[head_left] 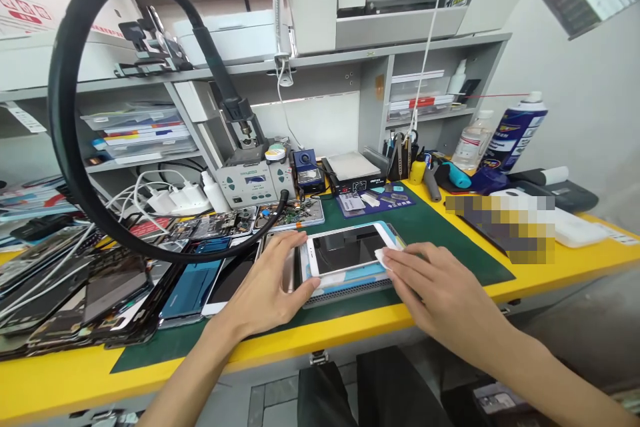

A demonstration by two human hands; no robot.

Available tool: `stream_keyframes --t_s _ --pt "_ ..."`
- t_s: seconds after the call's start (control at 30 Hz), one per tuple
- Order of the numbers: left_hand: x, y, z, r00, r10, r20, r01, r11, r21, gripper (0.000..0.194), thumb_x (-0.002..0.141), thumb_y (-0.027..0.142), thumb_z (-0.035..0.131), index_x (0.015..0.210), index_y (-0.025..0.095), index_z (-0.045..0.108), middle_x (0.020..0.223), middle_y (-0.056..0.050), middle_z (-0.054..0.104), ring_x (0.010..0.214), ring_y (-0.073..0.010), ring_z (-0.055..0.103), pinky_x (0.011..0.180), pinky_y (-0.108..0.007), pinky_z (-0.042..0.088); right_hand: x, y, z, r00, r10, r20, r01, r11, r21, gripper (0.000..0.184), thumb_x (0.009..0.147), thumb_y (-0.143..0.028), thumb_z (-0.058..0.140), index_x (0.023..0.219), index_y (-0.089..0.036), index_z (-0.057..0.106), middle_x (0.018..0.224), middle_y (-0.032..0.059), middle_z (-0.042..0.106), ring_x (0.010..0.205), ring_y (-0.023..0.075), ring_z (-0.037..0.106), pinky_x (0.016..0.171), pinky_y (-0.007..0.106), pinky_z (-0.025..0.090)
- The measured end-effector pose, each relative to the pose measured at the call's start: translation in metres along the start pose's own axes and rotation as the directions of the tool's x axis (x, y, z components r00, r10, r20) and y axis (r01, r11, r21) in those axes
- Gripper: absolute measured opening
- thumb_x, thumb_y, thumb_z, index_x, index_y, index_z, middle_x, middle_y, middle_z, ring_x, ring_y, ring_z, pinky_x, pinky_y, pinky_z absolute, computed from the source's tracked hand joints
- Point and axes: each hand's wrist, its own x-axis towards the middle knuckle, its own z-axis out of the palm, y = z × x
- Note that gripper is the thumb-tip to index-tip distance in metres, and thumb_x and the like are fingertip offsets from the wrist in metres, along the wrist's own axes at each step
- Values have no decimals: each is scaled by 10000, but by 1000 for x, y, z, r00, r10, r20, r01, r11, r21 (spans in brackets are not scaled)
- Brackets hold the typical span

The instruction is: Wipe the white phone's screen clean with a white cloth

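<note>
A white phone (pixel 345 248) with a dark, glossy screen lies face up in front of me. Under it is a blue-and-white patterned pad (pixel 367 272) on a flat grey base with a perforated edge (pixel 345 292). My left hand (pixel 267 283) grips the phone's left end, thumb on the near edge and fingers on the far one. Pinched in the fingers of my right hand (pixel 435 280) is a small folded white wipe (pixel 381 256), which touches the lower right part of the screen.
A black hose (pixel 63 107) from the soldering station (pixel 260 183) loops across the left. Phones and phone parts (pixel 95 287) pile up there on the yellow-edged bench (pixel 540 273). A spray can (pixel 515 133) and clear bottle (pixel 473 140) stand back right.
</note>
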Motion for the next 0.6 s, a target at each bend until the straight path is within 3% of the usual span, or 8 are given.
stream_keyframes --t_s 0.13,0.37,0.6 --pt "1 1 2 1000 -19 -4 19 999 33 622 879 469 619 1420 265 388 1468 -102 445 1358 -307 431 1139 -466 377 -1 -6 -1 999 -40 37 42 996 -73 250 953 -96 515 1110 -89 709 1174 111 719 1058 321 613 797 451 478" --pt "1 7 1 997 -71 12 70 995 69 585 917 488 559 1416 256 362 1463 -91 440 1355 -268 432 1139 -459 380 -2 -1 3 994 -23 110 40 988 -148 298 960 -104 472 1142 -54 702 1208 137 705 1191 336 588 997 530 393" --pt "0 7 1 997 -70 20 68 996 65 590 918 489 556 1422 254 359 1462 -95 449 1353 -272 443 1135 -456 384 5 23 3 981 -10 193 30 994 -105 290 952 -138 480 1120 -138 717 1182 66 727 1177 296 624 965 476 420"
